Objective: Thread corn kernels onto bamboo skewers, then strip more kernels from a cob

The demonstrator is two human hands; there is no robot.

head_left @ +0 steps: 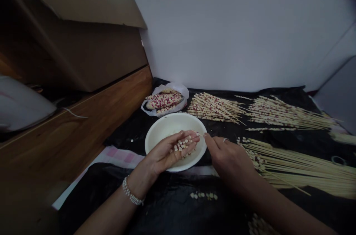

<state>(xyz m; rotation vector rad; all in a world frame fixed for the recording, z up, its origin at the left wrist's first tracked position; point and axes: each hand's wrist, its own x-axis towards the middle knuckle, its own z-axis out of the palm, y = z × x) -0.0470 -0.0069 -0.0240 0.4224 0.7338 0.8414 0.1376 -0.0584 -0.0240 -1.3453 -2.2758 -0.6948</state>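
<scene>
My left hand [175, 150] is palm up and slightly cupped over a white bowl [151, 135], holding several loose corn kernels [182, 144]. At its fingertips a kernel touches the pale tip of a thin bamboo skewer [202, 135]. My right hand [226, 153] pinches that skewer just right of the bowl's rim; the rest of the skewer is mostly hidden by the hand. Beside the right hand lies a fan of long bamboo skewers [300, 161], some with kernels at their left ends. More kernels appear in the bowl, partly hidden by my left hand.
Speckled corn cobs [165, 101] lie in a plastic bag [180, 89] behind the bowl. Two piles of kernel-covered skewers [213, 107] sit at the back right. A short row of kernels [204, 195] lies on the black sheet [172, 205] in front. A cardboard box [105, 49] stands left.
</scene>
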